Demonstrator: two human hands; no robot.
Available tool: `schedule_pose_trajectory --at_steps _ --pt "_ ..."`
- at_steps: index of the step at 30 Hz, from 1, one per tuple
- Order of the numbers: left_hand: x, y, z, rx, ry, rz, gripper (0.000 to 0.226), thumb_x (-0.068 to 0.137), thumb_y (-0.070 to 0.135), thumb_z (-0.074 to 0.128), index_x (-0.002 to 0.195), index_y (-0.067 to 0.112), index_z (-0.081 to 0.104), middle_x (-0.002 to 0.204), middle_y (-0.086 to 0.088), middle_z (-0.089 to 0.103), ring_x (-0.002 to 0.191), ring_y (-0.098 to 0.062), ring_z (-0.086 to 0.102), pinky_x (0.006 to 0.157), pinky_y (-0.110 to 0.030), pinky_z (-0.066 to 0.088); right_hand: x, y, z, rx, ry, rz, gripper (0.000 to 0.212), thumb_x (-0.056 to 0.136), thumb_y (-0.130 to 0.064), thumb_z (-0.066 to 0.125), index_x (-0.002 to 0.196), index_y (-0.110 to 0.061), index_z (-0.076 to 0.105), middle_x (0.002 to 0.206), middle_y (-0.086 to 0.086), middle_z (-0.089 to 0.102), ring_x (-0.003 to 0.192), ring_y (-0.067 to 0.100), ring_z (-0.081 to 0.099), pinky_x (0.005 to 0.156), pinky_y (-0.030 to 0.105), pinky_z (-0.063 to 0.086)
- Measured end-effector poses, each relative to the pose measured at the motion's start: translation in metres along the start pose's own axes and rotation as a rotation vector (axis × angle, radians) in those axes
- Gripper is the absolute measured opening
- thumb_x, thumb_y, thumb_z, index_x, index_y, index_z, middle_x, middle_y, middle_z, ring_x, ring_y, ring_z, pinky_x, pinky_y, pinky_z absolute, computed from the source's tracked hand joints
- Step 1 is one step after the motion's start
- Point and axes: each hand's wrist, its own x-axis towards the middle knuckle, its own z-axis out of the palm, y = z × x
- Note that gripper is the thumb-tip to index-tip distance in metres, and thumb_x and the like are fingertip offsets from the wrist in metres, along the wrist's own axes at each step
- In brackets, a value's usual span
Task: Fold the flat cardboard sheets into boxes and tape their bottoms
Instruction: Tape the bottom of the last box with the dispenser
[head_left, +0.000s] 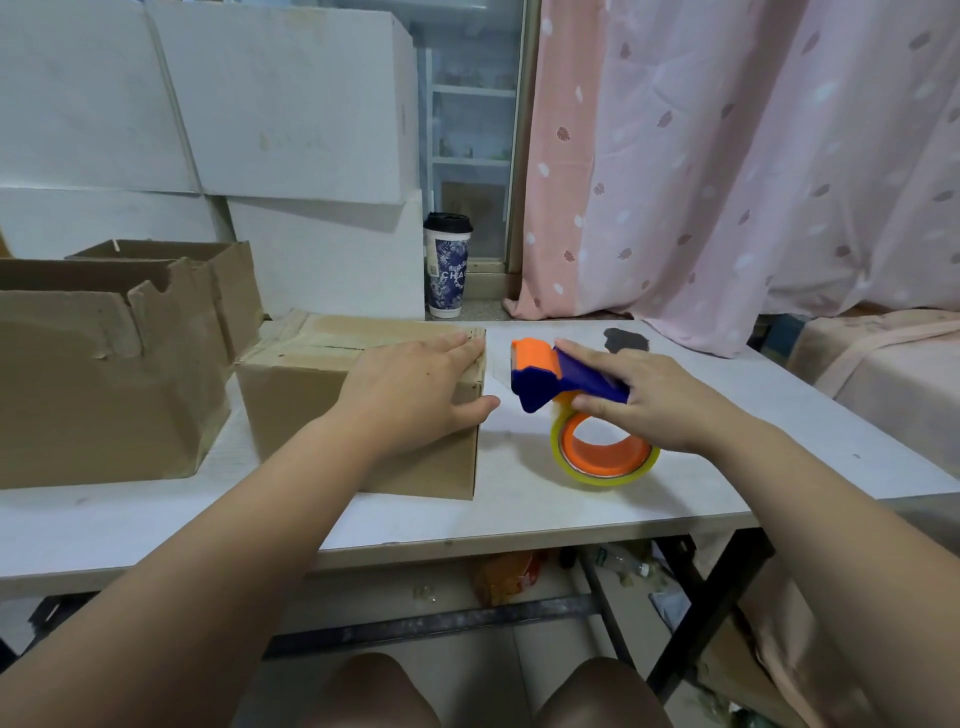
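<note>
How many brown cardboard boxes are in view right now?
3: the closed box under the left hand, a larger open box at far left, a second open box behind it. Others may hide beyond the left edge.

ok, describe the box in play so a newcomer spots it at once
On the left half of the white table sit three cardboard boxes. The closed box is rightmost, beside the tape dispenser, with the left hand resting on its top corner. The two open-topped boxes stand left of it; only this one has its flaps shut.

White table (519, 512) — cardboard boxes (283, 410) on it.
</note>
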Motion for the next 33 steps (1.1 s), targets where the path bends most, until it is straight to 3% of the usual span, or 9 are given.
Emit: schedule_pose_trajectory --at_steps 7,12,15,18,20,21,24,30,33 --pt "-0.001 0.004 0.006 -0.003 0.07 -0.03 0.065 0.084 0.064 0.035 0.143 0.036 0.033 0.149 0.018 0.031 0.124 -0.01 0.045 0.08 -0.028 0.042 0.023 -0.022 -0.025 -0.231 -0.137 -0.034 0.062 0.083 -0.071 0.045 0.139 -0.064 0.018 0.082 -0.021 0.042 0.077 0.002 0.042 0.067 0.026 0.036" --pt "-0.011 0.02 0.016 0.07 0.315 0.044 0.056 0.072 0.04 0.066 0.124 0.02 0.058 0.103 -0.003 0.06 0.083 -0.025 0.056 0.067 -0.032 0.041 0.043 -0.038 -0.051 -0.35 -0.253 -0.062 0.061 0.086 -0.063 0.052 0.142 -0.054 0.029 0.075 -0.026 0.039 0.07 0.002 0.043 0.057 0.018 0.027" --pt "-0.013 0.029 0.027 0.08 0.454 -0.001 0.055 0.06 0.042 0.079 0.107 0.016 0.066 0.095 -0.005 0.063 0.073 -0.026 0.058 0.066 -0.035 0.043 0.053 -0.049 -0.06 -0.376 -0.295 -0.101 0.059 0.088 -0.058 0.054 0.142 -0.047 0.034 0.077 -0.027 0.041 0.071 0.001 0.043 0.058 0.019 0.028" --pt "-0.01 0.039 0.033 0.103 0.59 -0.122 0.032 0.066 0.031 0.075 0.093 0.017 0.068 0.09 -0.001 0.065 0.071 -0.022 0.058 0.068 -0.034 0.038 0.061 -0.055 -0.067 -0.347 -0.323 -0.101 0.055 0.088 -0.054 0.058 0.14 -0.047 0.039 0.081 -0.029 0.052 0.07 -0.003 0.051 0.059 0.017 0.029" --pt "-0.007 0.042 0.036 0.102 0.669 -0.156 0.017 0.07 0.021 0.069 0.086 0.017 0.067 0.083 0.001 0.065 0.065 -0.021 0.055 0.067 -0.034 0.034 0.066 -0.057 -0.07 -0.334 -0.359 -0.084 0.054 0.088 -0.051 0.059 0.138 -0.047 0.042 0.073 -0.031 0.055 0.068 -0.017 0.052 0.059 0.017 0.03" --pt "-0.006 0.042 0.037 0.1 0.689 -0.162 0.013 0.072 0.02 0.067 0.084 0.018 0.067 0.08 0.001 0.064 0.063 -0.021 0.053 0.066 -0.034 0.034 0.069 -0.059 -0.07 -0.332 -0.377 -0.076 0.054 0.087 -0.052 0.06 0.138 -0.047 0.042 0.082 -0.031 0.057 0.076 -0.012 0.055 0.062 0.019 0.031" --pt "-0.005 0.039 0.04 0.067 0.707 -0.172 0.011 0.076 0.024 0.066 0.085 0.018 0.068 0.078 0.001 0.063 0.062 -0.022 0.052 0.065 -0.033 0.036 0.078 -0.062 -0.073 -0.339 -0.444 -0.063 0.056 0.087 -0.049 0.061 0.139 -0.044 0.042 0.115 -0.013 0.055 0.101 0.013 0.051 0.074 0.025 0.034" --pt "-0.005 0.034 0.031 -0.103 0.641 -0.189 0.017 0.072 0.033 0.072 0.083 0.02 0.069 0.069 0.002 0.056 0.059 -0.019 0.05 0.064 -0.032 0.031 0.09 -0.078 -0.083 -0.311 -0.533 -0.046 0.046 0.088 -0.041 0.064 0.133 -0.036 0.053 0.114 -0.008 0.061 0.086 0.008 0.053 0.064 0.014 0.037" --pt "-0.006 0.028 0.026 -0.156 0.575 -0.17 0.022 0.064 0.037 0.078 0.077 0.021 0.07 0.069 0.001 0.056 0.06 -0.021 0.051 0.066 -0.033 0.03 0.095 -0.086 -0.081 -0.328 -0.598 0.019 0.046 0.089 -0.041 0.062 0.133 -0.032 0.054 0.11 -0.006 0.06 0.087 0.008 0.053 0.069 0.016 0.041"
